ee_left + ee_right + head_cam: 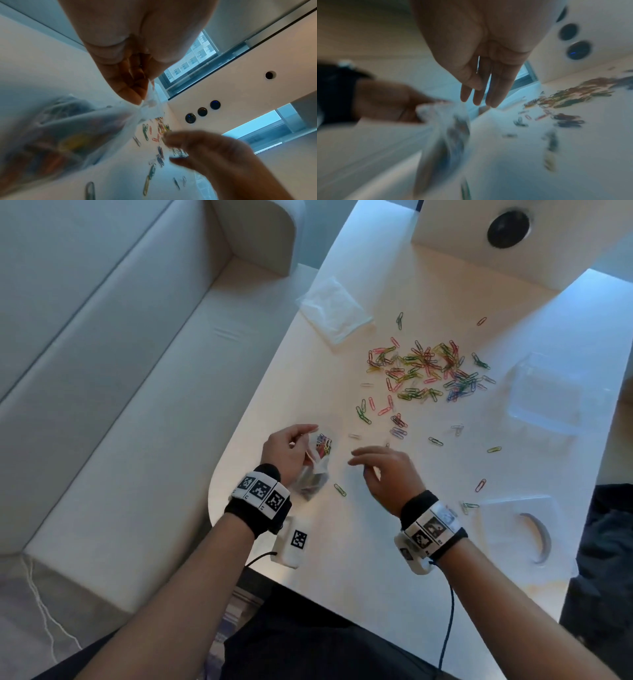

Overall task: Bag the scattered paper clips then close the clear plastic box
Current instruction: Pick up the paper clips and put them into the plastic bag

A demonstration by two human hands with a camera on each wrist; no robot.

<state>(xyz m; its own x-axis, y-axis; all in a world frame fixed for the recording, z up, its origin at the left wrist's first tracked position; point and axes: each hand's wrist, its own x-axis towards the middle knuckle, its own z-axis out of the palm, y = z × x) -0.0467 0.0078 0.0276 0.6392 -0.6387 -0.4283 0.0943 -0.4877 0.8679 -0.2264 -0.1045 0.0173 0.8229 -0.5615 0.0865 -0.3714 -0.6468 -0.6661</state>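
A small clear plastic bag [317, 462] with coloured paper clips inside hangs at the table's near left edge. My left hand [291, 450] pinches its rim; the left wrist view shows fingers [132, 86] curled on the bag's mouth [149, 106]. My right hand [380, 470] hovers just right of the bag, fingers [481, 92] straight and holding nothing. A big heap of coloured paper clips [424, 371] lies mid-table, with strays such as a green clip [340, 490] near the bag. The clear plastic box [544, 392] sits at the right, its lid [517, 529] lying apart near the front.
A second clear bag [332, 308] lies flat at the table's far left. A white block with a dark round hole [507, 229] stands at the back. A white sofa [102, 371] runs along the table's left edge. A dark chair [613, 542] is at the right.
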